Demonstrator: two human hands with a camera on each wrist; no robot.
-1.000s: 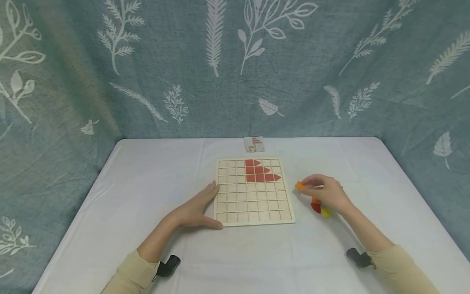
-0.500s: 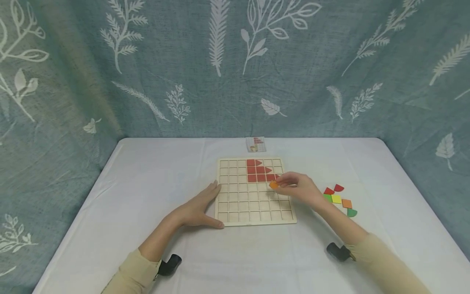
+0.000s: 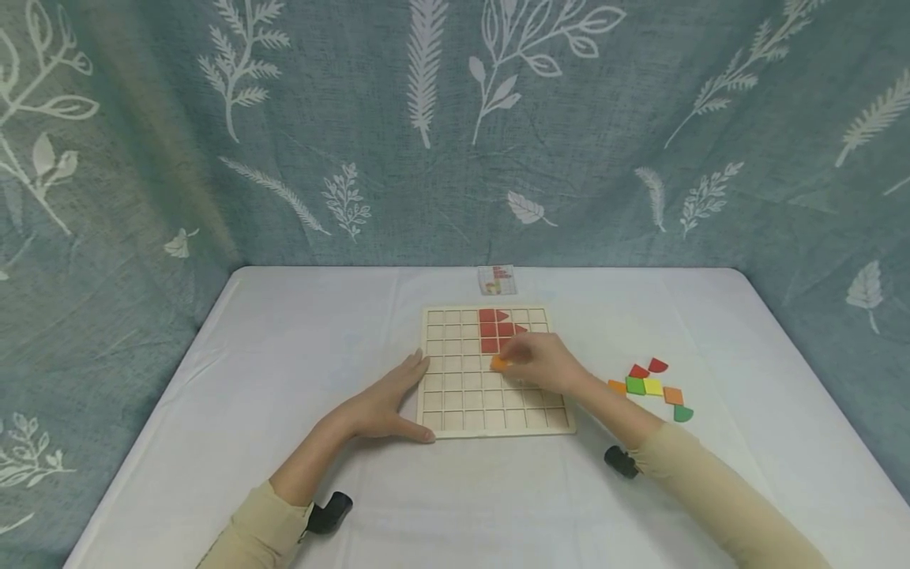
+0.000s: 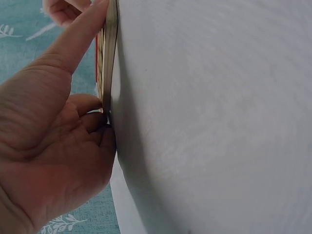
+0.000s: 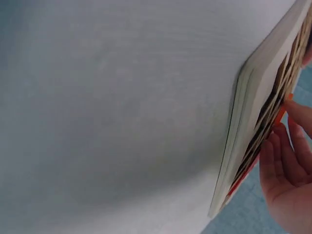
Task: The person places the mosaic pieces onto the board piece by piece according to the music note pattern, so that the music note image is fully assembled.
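Note:
A wooden grid board lies on the white table, with red square and pointed tiles set in its upper cells. My right hand pinches an orange tile low over the board, just below the lowest red row. In the right wrist view the orange tile shows between thumb and fingers, right at the grid. My left hand rests spread along the board's left edge; its thumb touches the near corner in the left wrist view. Some of the red tiles are hidden behind my right hand.
To the right of the board lie loose tiles: red wedges, a light green tile, a yellow one, an orange one and a dark green one. A small pattern card lies behind the board.
My right hand has carried the orange tile leftward from beside the loose tiles to over the board's middle, uncovering those tiles. My left hand has stayed at the board's edge.

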